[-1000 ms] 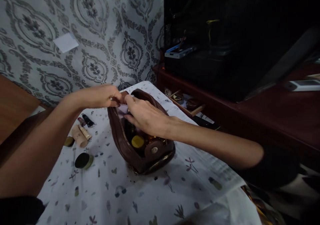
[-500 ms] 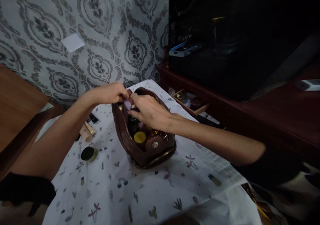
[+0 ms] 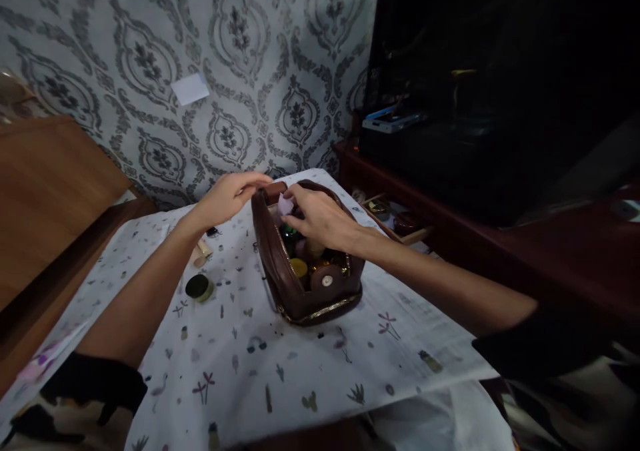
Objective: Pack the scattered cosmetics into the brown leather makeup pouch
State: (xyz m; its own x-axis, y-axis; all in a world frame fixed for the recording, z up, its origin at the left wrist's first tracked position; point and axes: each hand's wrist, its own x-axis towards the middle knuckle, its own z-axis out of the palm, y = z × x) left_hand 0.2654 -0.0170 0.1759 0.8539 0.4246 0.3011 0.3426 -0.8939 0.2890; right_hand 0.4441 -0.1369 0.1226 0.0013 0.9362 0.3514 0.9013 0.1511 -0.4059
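Observation:
A brown leather bag (image 3: 285, 284) stands unzipped on the patterned white cloth (image 3: 260, 384). Inside it are several containers, one with a yellow lid (image 3: 299, 268). My right hand (image 3: 320, 216) reaches over the bag's opening, thumb and fingers closed on a small pale lilac item (image 3: 285, 205). At the far left end of the bag my left hand (image 3: 231, 195) rests its outstretched fingers by the rim; nothing shows in its grasp.
Left of the bag lie a dark-lidded jar (image 3: 199, 287) and beige tubes (image 3: 200, 253). An open drawer (image 3: 413, 235) with round items juts out at right, below a large dark screen (image 3: 500, 104). Wooden furniture (image 3: 60, 197) stands at left.
The view has shifted, so things sit further right. My left hand has loosened from the bag's rim and straightened its fingers. My right hand has drawn slightly apart from it with the lilac item.

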